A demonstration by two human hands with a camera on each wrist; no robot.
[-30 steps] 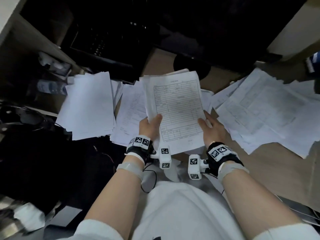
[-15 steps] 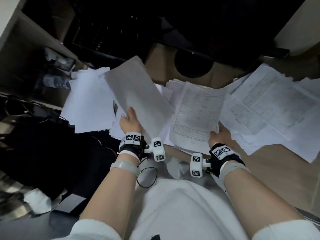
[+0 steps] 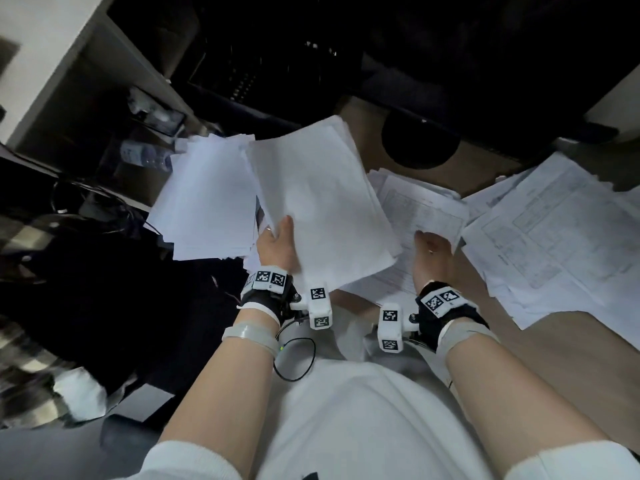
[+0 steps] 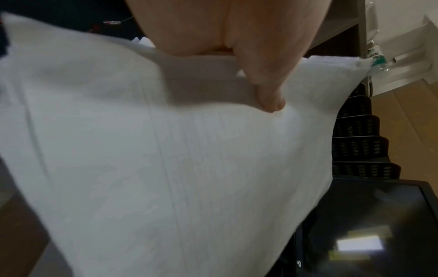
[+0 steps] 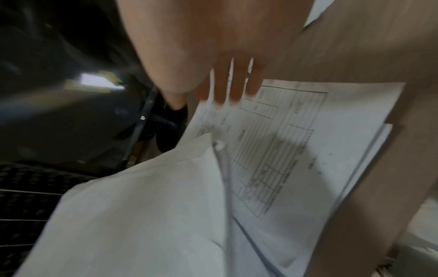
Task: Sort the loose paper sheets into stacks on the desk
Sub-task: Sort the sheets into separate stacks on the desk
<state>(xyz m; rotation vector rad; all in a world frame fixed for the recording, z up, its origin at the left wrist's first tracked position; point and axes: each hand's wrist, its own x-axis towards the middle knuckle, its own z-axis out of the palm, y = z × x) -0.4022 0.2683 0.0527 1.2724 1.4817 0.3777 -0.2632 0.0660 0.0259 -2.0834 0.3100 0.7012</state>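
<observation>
My left hand (image 3: 277,242) grips a sheaf of sheets (image 3: 318,202) by its near edge, blank side up, with the thumb on top; it hangs tilted between the left and middle piles. The left wrist view shows the thumb (image 4: 267,90) pressed onto the sheaf (image 4: 166,159). My right hand (image 3: 433,251) lies with straight fingers (image 5: 227,86) at the near corner of the printed forms (image 3: 422,209) in the middle pile. A stack of blank-side-up sheets (image 3: 207,202) lies on the left. A wide, loose spread of printed sheets (image 3: 554,237) lies on the right.
The wooden desk (image 3: 571,358) shows bare at the near right. A black round monitor base (image 3: 420,140) stands behind the middle pile. Black mesh trays (image 4: 360,146) and a dark screen (image 4: 367,224) are at the back, a water bottle (image 3: 145,157) at the far left.
Both hands held one printed bundle upright. My left hand then took a sheaf, turned it blank side up and carried it left. My right hand set the printed sheets down on the middle pile.
</observation>
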